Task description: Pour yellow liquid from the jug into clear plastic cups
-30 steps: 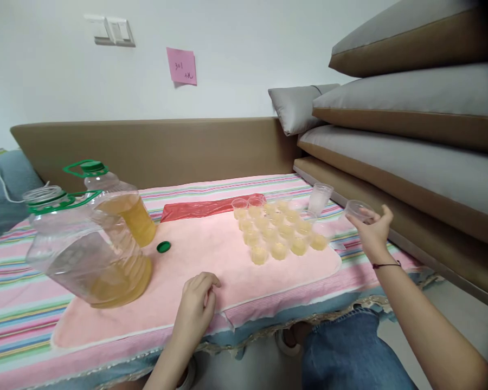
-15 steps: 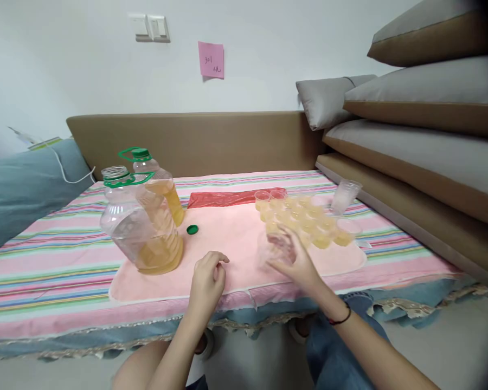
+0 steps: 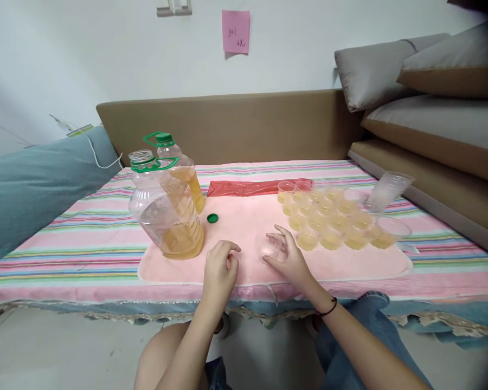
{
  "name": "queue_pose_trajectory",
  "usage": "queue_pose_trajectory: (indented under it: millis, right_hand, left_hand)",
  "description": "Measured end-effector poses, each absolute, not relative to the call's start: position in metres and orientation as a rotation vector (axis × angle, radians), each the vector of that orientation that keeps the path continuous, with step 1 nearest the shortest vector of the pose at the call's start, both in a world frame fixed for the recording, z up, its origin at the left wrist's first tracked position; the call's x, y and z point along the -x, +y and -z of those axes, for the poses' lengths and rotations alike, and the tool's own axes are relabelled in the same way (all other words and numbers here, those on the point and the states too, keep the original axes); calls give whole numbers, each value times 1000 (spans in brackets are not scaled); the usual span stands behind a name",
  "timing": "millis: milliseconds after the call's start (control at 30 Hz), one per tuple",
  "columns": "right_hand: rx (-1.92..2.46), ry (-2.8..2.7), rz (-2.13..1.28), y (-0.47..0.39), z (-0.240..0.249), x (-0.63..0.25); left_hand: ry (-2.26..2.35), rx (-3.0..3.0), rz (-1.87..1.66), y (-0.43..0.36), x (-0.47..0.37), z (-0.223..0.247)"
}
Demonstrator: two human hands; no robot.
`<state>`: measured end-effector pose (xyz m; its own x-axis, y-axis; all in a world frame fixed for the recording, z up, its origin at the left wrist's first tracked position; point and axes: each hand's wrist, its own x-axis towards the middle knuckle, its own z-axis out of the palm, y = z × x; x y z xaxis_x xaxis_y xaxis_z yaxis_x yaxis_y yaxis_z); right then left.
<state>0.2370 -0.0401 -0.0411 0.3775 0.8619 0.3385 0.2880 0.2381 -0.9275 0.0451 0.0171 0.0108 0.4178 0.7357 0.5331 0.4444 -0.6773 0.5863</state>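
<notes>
My right hand is wrapped round a clear plastic cup low over the pink mat. To its left my left hand hovers near the mat's front, fingers curled together; whether anything small is between them is hidden. Several cups of yellow liquid stand in rows right of my right hand. An uncapped large bottle, partly filled with yellow liquid, stands on the left, with a capped bottle behind it. A green cap lies on the mat.
Nested clear cups lean at the right behind the filled ones. A red plastic bag lies flat along the mat's back edge. Grey and brown cushions are stacked at the right, and a blue cushion is at the left.
The view has shifted, so the bottles and filled cups appear farther right and slightly higher. My right hand still has the clear cup, now less blurred. My left hand keeps its curled pose.
</notes>
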Motion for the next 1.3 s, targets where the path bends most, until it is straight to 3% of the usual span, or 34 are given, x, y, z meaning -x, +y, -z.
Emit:
queue_pose_trajectory:
  millis: [733,1067,1300]
  right_hand:
    - [1389,-1216,-448,-53,48,-237]
    - [1344,-1338,-203,-70,-10,-226]
    - [1186,-1409,-423,4,-32,-165]
  left_hand:
    - [1071,-2220,-1261,17,-38,-12]
    - [1157,-2054,-1559,24,-21,-19]
    - [1319,-1620,-1928,35,9,-29]
